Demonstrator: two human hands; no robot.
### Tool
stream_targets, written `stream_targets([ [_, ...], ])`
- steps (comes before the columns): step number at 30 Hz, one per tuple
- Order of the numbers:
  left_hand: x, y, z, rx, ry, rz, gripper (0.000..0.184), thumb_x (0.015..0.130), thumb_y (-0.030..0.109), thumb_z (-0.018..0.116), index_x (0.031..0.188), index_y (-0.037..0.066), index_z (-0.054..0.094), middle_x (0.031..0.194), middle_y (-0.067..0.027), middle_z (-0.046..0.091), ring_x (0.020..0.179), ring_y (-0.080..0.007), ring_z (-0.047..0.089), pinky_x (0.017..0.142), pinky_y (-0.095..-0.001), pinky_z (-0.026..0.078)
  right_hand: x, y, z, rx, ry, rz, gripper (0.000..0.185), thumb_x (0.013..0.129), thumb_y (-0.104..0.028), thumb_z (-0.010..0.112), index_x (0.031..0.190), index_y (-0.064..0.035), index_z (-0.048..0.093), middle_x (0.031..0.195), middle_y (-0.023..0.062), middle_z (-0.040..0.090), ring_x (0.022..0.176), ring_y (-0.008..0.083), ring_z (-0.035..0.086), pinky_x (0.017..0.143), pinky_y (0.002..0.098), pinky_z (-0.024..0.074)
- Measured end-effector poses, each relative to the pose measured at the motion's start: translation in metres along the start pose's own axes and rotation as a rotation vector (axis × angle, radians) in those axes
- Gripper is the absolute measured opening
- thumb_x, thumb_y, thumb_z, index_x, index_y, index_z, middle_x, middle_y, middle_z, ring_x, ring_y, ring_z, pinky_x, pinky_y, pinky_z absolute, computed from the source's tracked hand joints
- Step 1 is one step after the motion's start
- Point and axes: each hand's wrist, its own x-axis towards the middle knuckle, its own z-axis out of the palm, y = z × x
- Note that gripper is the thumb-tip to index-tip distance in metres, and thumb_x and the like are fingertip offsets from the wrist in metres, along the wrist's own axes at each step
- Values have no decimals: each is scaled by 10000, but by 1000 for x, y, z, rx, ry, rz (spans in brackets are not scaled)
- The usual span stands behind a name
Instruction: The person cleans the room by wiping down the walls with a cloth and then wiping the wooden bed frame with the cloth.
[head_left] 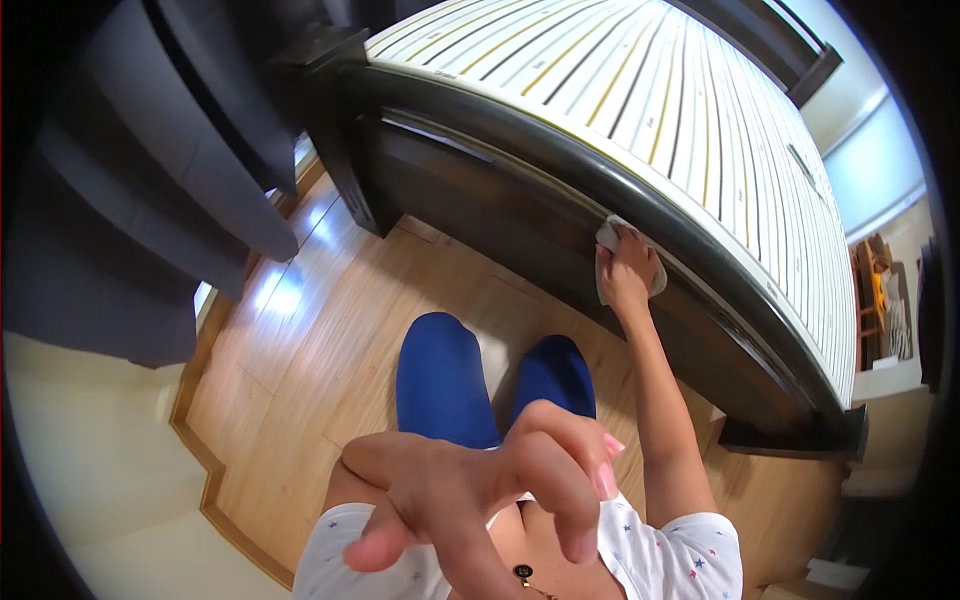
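Observation:
My right hand point(630, 270) reaches out to the dark wooden footboard point(500, 200) of a bed. Its fingers are closed on a pale cloth point(655, 280), pressed against the board's face just below the rounded top rail point(600, 165). Part of the cloth is hidden under the fingers. My left hand point(470, 490) is raised close to the camera, in front of my chest. Its fingers are loosely bent and apart, with nothing in them.
A mattress with a striped cover point(640, 80) lies behind the footboard. Dark grey curtains point(120, 200) hang at the left, beside a pale wall point(100, 430). My knees in blue point(440, 380) are over the wood floor point(270, 350). Shelves point(880, 300) stand far right.

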Motion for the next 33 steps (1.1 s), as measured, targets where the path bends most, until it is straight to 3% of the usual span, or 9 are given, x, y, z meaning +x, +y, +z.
stream_targets([
  [5, -13, 17, -2, 112, 65, 42, 584, 958, 513, 164, 836, 278, 684, 1085, -136, 532, 1105, -318, 402, 1005, -511, 244, 72, -84, 41, -17, -226, -115, 464, 815, -177, 573, 1240, -77, 416, 1145, 132, 533, 1063, 307, 518, 863, 425, 391],
  [11, -16, 19, -2, 214, 48, 170, 652, 921, 595, 203, 773, 161, 666, 1090, -201, 461, 1048, -346, 320, 876, -550, 242, 120, -143, 98, 104, -126, -265, 454, 815, -161, 557, 1244, -110, 418, 1107, 150, 535, 1019, 323, 537, 835, 429, 416],
  [16, -14, 10, -3, 192, 21, 180, 615, 925, 569, 230, 742, 174, 664, 1091, -210, 477, 1031, -357, 341, 879, -554, 251, 96, -105, 50, 207, -266, -135, 436, 783, -77, 519, 1209, -154, 471, 1091, 162, 543, 972, 364, 545, 803, 450, 442],
  [18, -11, 12, -7, 240, 40, 120, 522, 948, 500, 222, 846, 261, 675, 1112, -147, 507, 1059, -332, 391, 943, -533, 270, 64, -58, 38, 219, -193, -124, 451, 760, -39, 497, 1196, -157, 490, 1086, 160, 547, 974, 372, 543, 814, 452, 442],
  [21, -5, 15, -12, 239, 64, 66, 479, 960, 457, 223, 913, 308, 676, 1110, -112, 526, 1057, -313, 421, 975, -520, 282, 10, 9, -18, 104, -226, -40, 468, 755, -46, 554, 1215, -79, 473, 1133, 179, 544, 1029, 369, 534, 886, 424, 422],
  [25, 0, 9, -24, 207, 103, 136, 485, 958, 472, 218, 936, 313, 675, 1139, -103, 502, 1080, -301, 398, 983, -513, 275, -33, 62, -60, 83, -226, 132, 465, 782, -109, 594, 1231, -108, 471, 1123, 180, 554, 1028, 367, 533, 861, 436, 427],
  [28, -1, 19, -58, 302, 15, 98, 487, 952, 512, 201, 1046, 326, 641, 1191, -94, 461, 1121, -289, 359, 994, -505, 264, -24, 59, -48, 67, -255, 46, 481, 782, -116, 607, 1241, -120, 465, 1128, 188, 552, 1024, 375, 532, 850, 449, 433],
  [32, -20, 27, -94, 462, 184, -44, 521, 935, 565, 155, 1199, 336, 541, 1224, -100, 429, 1156, -284, 329, 1004, -493, 257, 44, -22, 2, 73, -418, 28, 426, 791, -112, 613, 1194, -70, 481, 1087, 209, 557, 1023, 391, 535, 859, 473, 445],
  [33, -25, 30, -98, 500, 208, -79, 532, 933, 570, 144, 1226, 331, 518, 1212, -106, 440, 1153, -284, 337, 1004, -489, 259, 69, -47, 13, 24, -605, 36, 373, 867, -235, 534, 1191, -54, 491, 1136, 218, 550, 1059, 392, 528, 884, 474, 434],
])
